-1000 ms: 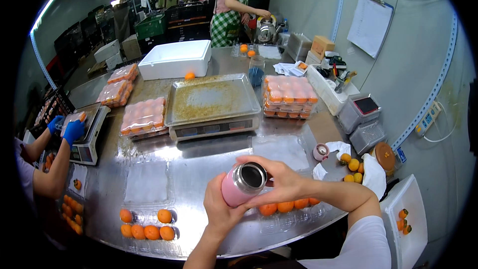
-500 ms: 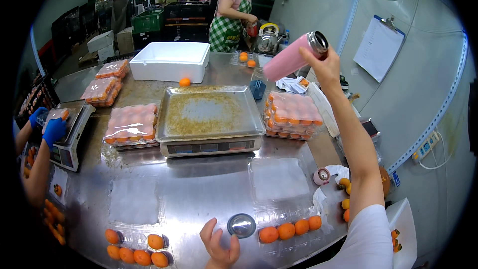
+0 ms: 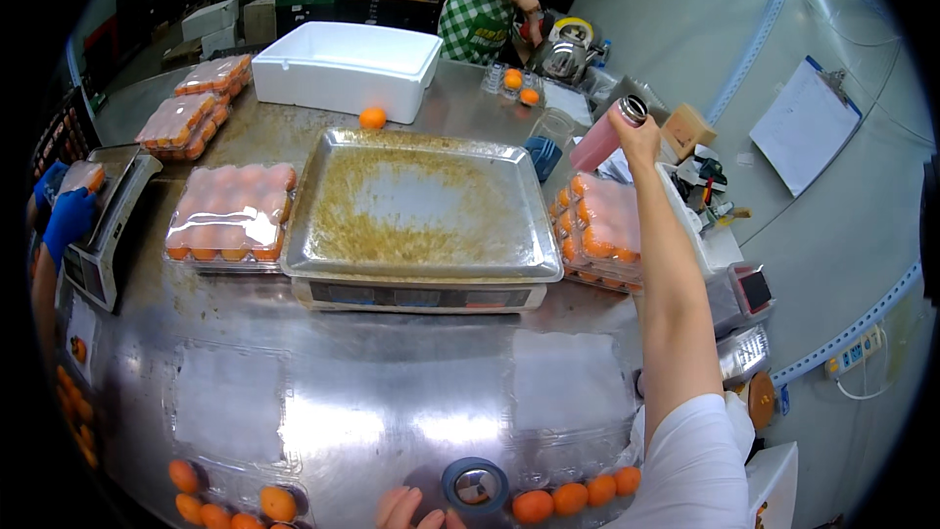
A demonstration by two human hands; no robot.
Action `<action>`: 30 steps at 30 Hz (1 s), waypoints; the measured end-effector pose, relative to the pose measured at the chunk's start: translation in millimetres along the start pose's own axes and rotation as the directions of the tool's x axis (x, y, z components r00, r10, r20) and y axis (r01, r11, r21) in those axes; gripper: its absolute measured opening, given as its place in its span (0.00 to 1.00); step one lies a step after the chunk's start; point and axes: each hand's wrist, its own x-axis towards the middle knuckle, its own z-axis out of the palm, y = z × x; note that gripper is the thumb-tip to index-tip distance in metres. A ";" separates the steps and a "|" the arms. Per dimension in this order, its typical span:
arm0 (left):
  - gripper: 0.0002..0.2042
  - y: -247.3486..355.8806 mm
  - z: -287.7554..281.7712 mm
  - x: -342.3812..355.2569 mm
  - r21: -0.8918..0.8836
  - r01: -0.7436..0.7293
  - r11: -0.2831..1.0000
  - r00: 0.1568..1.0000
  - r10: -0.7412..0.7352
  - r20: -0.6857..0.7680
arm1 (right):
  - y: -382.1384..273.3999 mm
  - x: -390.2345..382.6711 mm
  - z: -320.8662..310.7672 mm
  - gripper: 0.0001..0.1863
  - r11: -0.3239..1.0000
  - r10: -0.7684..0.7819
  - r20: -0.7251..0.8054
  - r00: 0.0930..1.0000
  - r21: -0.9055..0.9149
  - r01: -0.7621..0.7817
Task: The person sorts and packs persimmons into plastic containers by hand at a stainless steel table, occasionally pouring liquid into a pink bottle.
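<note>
- Right hand (image 3: 636, 127) clamps the pink bottle (image 3: 595, 145), tilted near the packed fruit (image 3: 599, 225); a firm hold likely steadies its open mouth.
- Left hand (image 3: 415, 511), near the round cup (image 3: 475, 486): grip cannot be told.

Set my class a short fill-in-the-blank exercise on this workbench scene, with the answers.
1. The right hand holds a bottle coloured ____.
2. The left hand shows at the picture's ____ edge.
3. The co-worker's gloves are ____.
4. The foam box beyond the metal tray is ____.

Missing words: pink; lower; blue; white.
</note>
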 end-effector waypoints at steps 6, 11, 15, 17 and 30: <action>0.25 -3.8 3.0 -1.6 -0.004 0.046 0.999 0.998 -0.046 0.031 | 27.5 -2.3 29.5 0.39 0.977 0.100 0.162 0.982 -0.204 -0.066; 0.24 -3.7 -0.9 4.3 0.030 0.091 0.995 0.993 -0.093 0.068 | 12.9 -9.8 24.0 0.40 0.973 0.143 0.195 0.970 -0.205 -0.103; 0.23 -1.5 -0.6 3.1 0.001 0.078 0.997 0.996 -0.078 0.046 | 15.8 -2.8 16.5 0.38 0.963 0.207 0.348 0.914 -0.239 -0.127; 0.23 0.7 -0.2 5.7 0.011 0.077 0.997 0.996 -0.078 0.039 | 9.9 -2.0 10.0 0.37 0.958 0.256 0.424 0.869 -0.233 -0.169; 0.20 6.9 0.6 -0.6 0.041 -0.056 0.998 0.998 0.056 0.004 | 18.4 15.7 -128.8 0.22 0.923 -0.143 0.298 0.944 -0.304 0.236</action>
